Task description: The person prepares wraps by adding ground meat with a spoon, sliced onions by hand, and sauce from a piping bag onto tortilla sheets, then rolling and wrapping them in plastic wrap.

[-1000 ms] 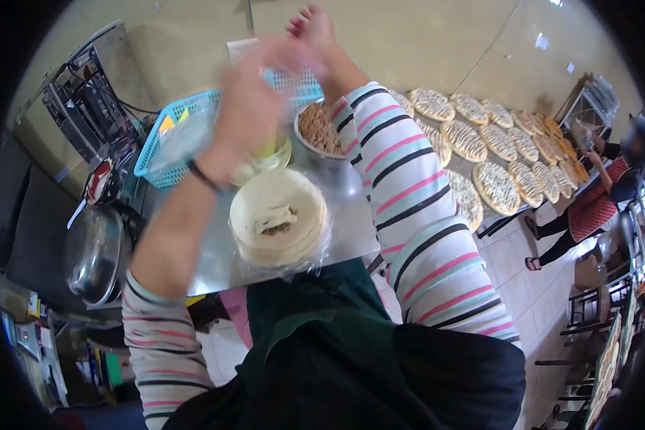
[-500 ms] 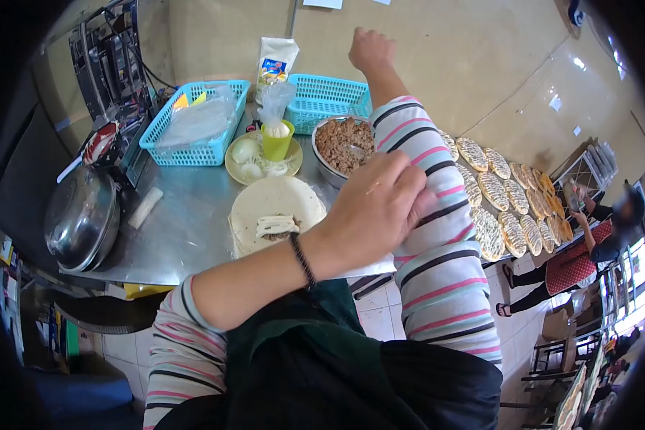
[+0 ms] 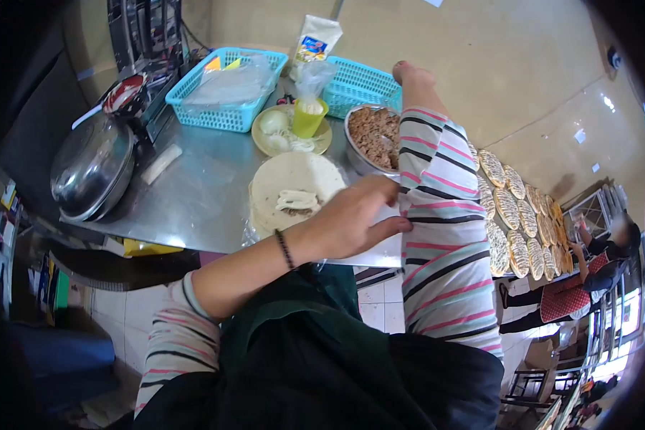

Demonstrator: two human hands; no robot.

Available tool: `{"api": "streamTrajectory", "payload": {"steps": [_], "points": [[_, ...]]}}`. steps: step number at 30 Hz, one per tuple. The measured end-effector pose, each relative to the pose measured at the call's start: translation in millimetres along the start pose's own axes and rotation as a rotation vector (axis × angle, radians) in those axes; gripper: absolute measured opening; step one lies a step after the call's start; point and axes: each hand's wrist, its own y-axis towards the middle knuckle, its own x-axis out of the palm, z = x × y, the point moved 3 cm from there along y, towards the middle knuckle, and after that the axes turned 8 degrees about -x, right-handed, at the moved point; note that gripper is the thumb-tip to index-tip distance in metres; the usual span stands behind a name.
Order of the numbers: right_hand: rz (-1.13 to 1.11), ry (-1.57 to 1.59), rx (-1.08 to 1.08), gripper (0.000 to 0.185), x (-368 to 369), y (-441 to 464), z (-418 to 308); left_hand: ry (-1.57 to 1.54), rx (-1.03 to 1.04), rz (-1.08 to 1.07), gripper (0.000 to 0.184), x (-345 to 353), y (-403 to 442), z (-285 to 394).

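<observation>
With a dark beaded bracelet on its wrist, my left hand (image 3: 351, 218) reaches across my body. Its thumb and fingers grip the striped sleeve (image 3: 441, 215) of my right arm near the forearm. My right hand (image 3: 414, 76) is raised towards the wall, fingers curled in, with nothing visible in it. Below and left of my left hand lies a stack of round flatbreads (image 3: 294, 175). On the top one are white cream strips (image 3: 297, 199) over some brown filling. A metal bowl of brown minced filling (image 3: 374, 136) stands behind, partly covered by my right arm.
A plate (image 3: 261, 147) holds a green cup (image 3: 309, 120) and white onion pieces. Two blue baskets (image 3: 247, 115) stand at the back beside a white packet (image 3: 315, 43). Metal bowls (image 3: 93, 168) sit left. Topped breads (image 3: 505, 193) cover the right table; another person (image 3: 577, 279) stands there.
The camera view has shifted, so the table things appear higher and further right. My left hand has opened its pinch somewhat and sits lower on the sleeve. My right hand stays raised.
</observation>
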Motion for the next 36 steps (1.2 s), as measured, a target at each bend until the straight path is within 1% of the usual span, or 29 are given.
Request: {"api": "streamTrajectory", "payload": {"steps": [1,2,3,5,6,7,8,9,10,12,13,14,15,16,17,18,19,20,22,23,25,26,27,28,29,30,32,35,36], "points": [[-0.029,-0.016,0.073,0.053,18,25,3,-0.010,0.071,-0.058,0.016,7,-1,-5],[-0.037,0.065,0.079,0.053,5,-15,-10,-0.018,0.138,-0.113,0.015,13,-3,-7],[-0.051,0.147,0.081,0.052,-16,-61,-26,-0.100,0.159,-0.104,0.013,16,-6,-7],[-0.139,0.129,0.093,0.053,-9,-54,-20,-0.201,0.138,-0.200,0.010,25,-25,-1],[-0.076,0.096,0.092,0.052,-10,-54,-19,-0.277,0.135,-0.227,0.010,26,-35,10],[-0.017,0.061,0.098,0.051,-7,-55,-16,-0.345,0.123,-0.333,0.009,30,-46,20],[-0.037,0.065,0.092,0.051,1,-53,-11,-0.417,0.117,-0.448,0.010,33,-56,30],[-0.062,0.545,-0.011,0.044,9,-47,-7,-0.492,0.067,-0.437,0.015,28,-61,38],[-0.084,1.024,-0.109,0.037,16,-41,-4,-0.502,0.052,-0.441,0.015,28,-63,34],[-0.092,1.995,-0.288,0.025,27,-33,5,-0.386,-0.093,-0.659,0.015,32,-69,17],[-0.068,2.481,-0.377,0.021,32,-29,11,-0.220,-0.005,-0.503,0.013,28,-74,10],[-0.020,2.959,-0.479,0.019,34,-29,17,0.076,0.018,-0.580,0.012,12,-75,0],[-0.125,2.883,-0.508,0.021,29,-66,5,0.197,0.077,-0.434,0.014,-3,-75,-14],[-0.220,2.806,-0.545,0.023,19,-131,-19,0.244,-0.047,-0.294,0.014,-29,-71,-30],[-0.216,2.711,-0.519,0.025,25,-183,-35,0.323,-0.178,-0.174,0.014,-52,-74,-50],[0.013,2.312,-0.535,0.024,29,-237,-51,0.461,-0.219,-0.143,0.013,-74,-74,-61],[0.078,1.952,-0.827,0.015,51,-262,-50,0.537,-0.221,-0.225,0.015,-87,-74,-69],[0.045,1.850,-0.645,0.009,76,-291,-54,0.529,-0.231,-0.242,0.015,-90,-77,-72],[0.115,1.307,-0.866,0.008,85,-325,-63,0.614,-0.170,-0.407,0.016,-88,-82,-77],[0.114,1.316,-0.858,0.008,95,-329,-64,0.646,-0.160,-0.420,0.017,-83,-86,-80],[0.244,1.085,-0.948,0.014,112,-336,-65,0.641,-0.145,-0.424,0.016,-80,-87,-80],[0.244,1.090,-0.937,0.014,115,-338,-64,0.637,-0.127,-0.416,0.015,-79,-87,-80],[0.272,1.005,-0.943,0.015,116,-339,-63,0.632,-0.125,-0.425,0.015,-78,-88,-81],[0.298,0.918,-0.952,0.017,117,-340,-63,0.621,-0.119,-0.356,0.013,-80,-87,-82],[0.298,0.916,-0.947,0.017,118,-340,-63,0.611,-0.113,-0.285,0.010,-81,-86,-82],[0.308,0.919,-0.932,0.017,118,-339,-65,0.610,-0.108,-0.287,0.010,-80,-85,-82],[0.321,0.923,-0.912,0.018,119,-336,-67,0.555,-0.229,-0.256,0.009,-82,-82,-86],[0.251,0.994,-0.874,0.024,118,-321,-67,0.516,-0.257,-0.226,0.009,-86,-68,-85],[0.101,1.122,-0.894,0.029,111,-316,-66,0.518,-0.260,-0.225,0.009,-87,-64,-86]]}}
